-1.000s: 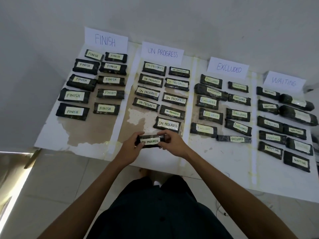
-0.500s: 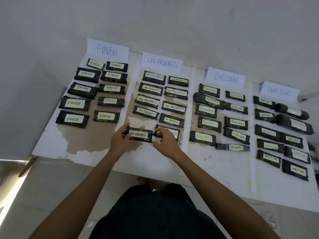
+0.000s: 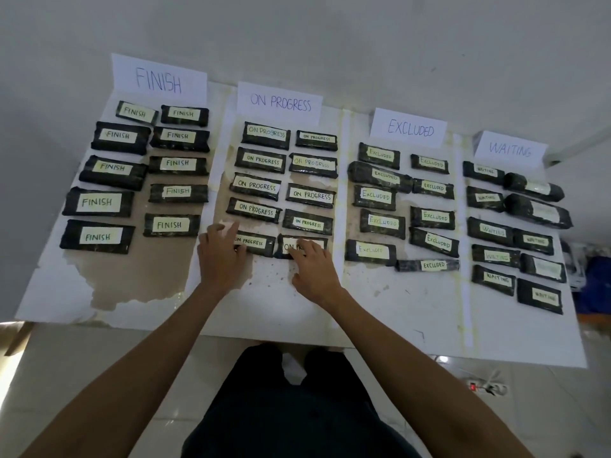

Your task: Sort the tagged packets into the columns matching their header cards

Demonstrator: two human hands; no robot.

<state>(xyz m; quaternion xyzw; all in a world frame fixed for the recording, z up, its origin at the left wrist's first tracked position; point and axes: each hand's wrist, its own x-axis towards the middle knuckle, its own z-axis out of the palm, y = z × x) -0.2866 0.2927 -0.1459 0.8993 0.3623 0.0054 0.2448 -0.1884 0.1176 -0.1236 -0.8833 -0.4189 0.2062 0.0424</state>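
Placement step: your left hand (image 3: 221,256), fingers spread, rests on the black wrapped rectangular packet tagged ON PROGRESS (image 3: 257,242), bottom row beneath the white paper ON PROGRESS header card (image 3: 280,103), your right hand (image 3: 314,272), fingers relaxed, touching the neighbouring packet (image 3: 286,247); the next move probably calls for lifting both hands clear.

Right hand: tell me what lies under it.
The right hand rests on a dark wrapped packet with a pale label, nearest row under the white ON PROGRESS header card. Only "ON PR" shows; the rest of the label is covered.
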